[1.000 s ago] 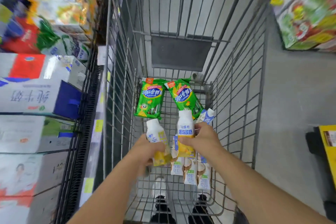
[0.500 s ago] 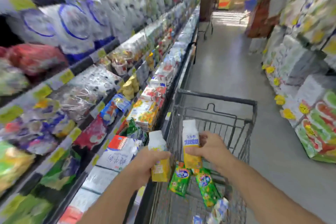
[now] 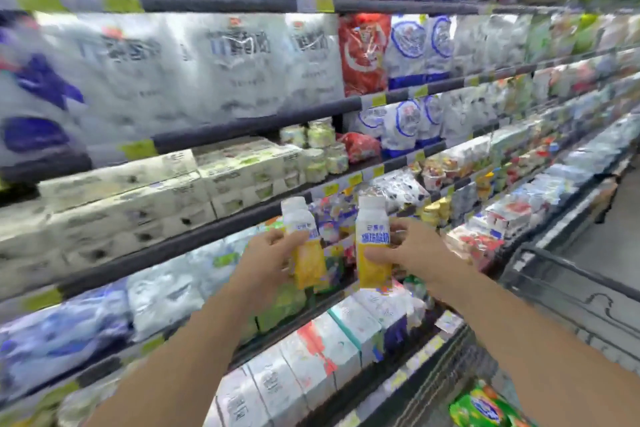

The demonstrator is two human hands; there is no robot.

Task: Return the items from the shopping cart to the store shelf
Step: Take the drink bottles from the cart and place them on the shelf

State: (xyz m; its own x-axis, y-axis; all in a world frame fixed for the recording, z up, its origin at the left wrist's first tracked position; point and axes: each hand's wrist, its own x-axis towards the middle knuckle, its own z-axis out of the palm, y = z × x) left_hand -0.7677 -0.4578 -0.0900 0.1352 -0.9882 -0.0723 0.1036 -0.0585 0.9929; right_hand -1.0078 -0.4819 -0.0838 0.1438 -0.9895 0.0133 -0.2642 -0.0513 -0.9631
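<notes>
Two bottles going to the shelf

The left hand (image 3: 266,262) grips one bottle (image 3: 304,243), the right hand (image 3: 408,253) the other bottle (image 3: 372,243). Both stand upright, shelf (image 3: 194,243) just ahead.

Bright even light, heavy motion blur

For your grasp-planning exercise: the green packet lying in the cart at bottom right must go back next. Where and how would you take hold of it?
Probably from above, pinching across the green packet at its upper end. It lies flat low in the cart, whose wire walls block a side approach. Both the left hand and right hand hold bottles, so one must be freed first.
</notes>
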